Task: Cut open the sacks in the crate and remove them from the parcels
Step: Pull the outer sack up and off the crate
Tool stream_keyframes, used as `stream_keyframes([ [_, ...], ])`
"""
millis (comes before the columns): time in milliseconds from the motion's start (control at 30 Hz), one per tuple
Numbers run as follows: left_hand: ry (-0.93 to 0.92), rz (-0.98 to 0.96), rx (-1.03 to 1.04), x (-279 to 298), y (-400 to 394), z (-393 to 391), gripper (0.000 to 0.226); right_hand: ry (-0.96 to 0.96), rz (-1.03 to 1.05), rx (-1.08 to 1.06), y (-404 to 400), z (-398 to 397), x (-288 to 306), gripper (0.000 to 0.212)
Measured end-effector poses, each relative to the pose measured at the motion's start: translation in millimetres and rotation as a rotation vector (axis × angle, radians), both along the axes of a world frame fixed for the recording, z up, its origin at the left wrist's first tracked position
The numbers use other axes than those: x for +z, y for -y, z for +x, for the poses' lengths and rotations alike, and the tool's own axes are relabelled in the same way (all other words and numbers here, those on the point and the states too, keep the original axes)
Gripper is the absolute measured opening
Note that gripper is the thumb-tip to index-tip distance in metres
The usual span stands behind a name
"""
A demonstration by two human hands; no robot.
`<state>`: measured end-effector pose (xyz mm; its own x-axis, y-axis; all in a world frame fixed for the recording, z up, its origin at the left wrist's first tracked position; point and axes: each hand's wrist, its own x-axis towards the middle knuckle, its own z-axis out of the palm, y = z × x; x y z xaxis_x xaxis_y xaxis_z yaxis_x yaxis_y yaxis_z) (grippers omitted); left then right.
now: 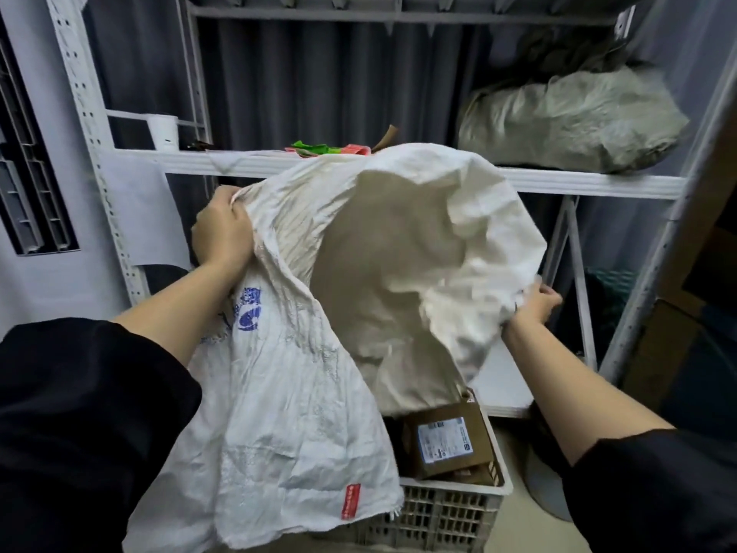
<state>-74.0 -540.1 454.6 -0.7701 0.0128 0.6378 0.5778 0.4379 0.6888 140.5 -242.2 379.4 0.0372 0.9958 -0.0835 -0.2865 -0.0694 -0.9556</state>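
White metal shelving (590, 184), grey stuffed bag (570, 125) on the shelf, dark curtain (319, 81) behind, green scraps (309, 147)

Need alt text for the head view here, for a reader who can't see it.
Both hands hold a white woven sack open above a white plastic crate: the left hand grips its left edge, the right hand its right edge. A brown cardboard parcel with a shipping label shows in the crate below, and a grey sack lies on the shelf behind.
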Motion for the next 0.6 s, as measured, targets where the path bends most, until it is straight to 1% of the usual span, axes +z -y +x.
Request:
stream_keyframes([
  [33,-0.01,0.001,-0.02,1,-4,3,0.03,-0.107,0.013,0.04,1,1,-2,0.03],
  [100,-0.029,-0.01,-0.045,3,-10,8,0.03,-0.352,0.018,0.187,8,5,-1,0.046],
  [133,-0.031,-0.012,-0.046,4,-12,9,0.03,-0.462,-0.003,0.33,10,8,-2,0.055],
  [167,-0.031,-0.011,-0.043,4,-13,9,0.03,-0.5,-0.003,0.504,11,13,-2,0.064],
  [200,-0.032,-0.006,-0.039,5,-13,9,0.03,-0.41,0.067,0.668,9,17,-2,0.072],
  [233,-0.035,-0.002,-0.037,6,-14,9,0.03,-0.256,0.169,0.815,10,22,0,0.08],
  [267,-0.037,0.0,-0.034,6,-14,10,0.03,-0.049,0.286,0.878,8,24,1,0.086],
  [300,-0.039,0.001,-0.03,7,-14,10,0.03,0.15,0.379,0.887,5,24,1,0.09],
  [333,-0.039,0.004,-0.027,7,-15,11,0.03,0.359,0.462,0.873,2,22,2,0.087],
  [400,-0.024,0.017,-0.015,8,-16,13,0.03,0.804,0.664,0.844,-1,20,1,0.073],
  [433,-0.013,0.026,-0.006,9,-15,13,0.03,1.004,0.703,0.783,-2,19,0,0.068],
  [467,-0.005,0.039,0.006,11,-14,14,0.03,1.136,0.683,0.641,-4,18,-2,0.063],
  [500,0.001,0.051,0.017,12,-13,15,0.03,1.182,0.638,0.461,-2,19,-2,0.059],
  [533,0.005,0.057,0.026,14,-13,16,0.029,1.12,0.579,0.285,-1,18,-4,0.057],
  [567,0.007,0.054,0.032,15,-14,19,0.029,0.97,0.565,0.136,8,19,-2,0.054],
  [600,0.009,0.044,0.035,16,-16,23,0.029,0.767,0.609,0.037,15,17,1,0.048],
])
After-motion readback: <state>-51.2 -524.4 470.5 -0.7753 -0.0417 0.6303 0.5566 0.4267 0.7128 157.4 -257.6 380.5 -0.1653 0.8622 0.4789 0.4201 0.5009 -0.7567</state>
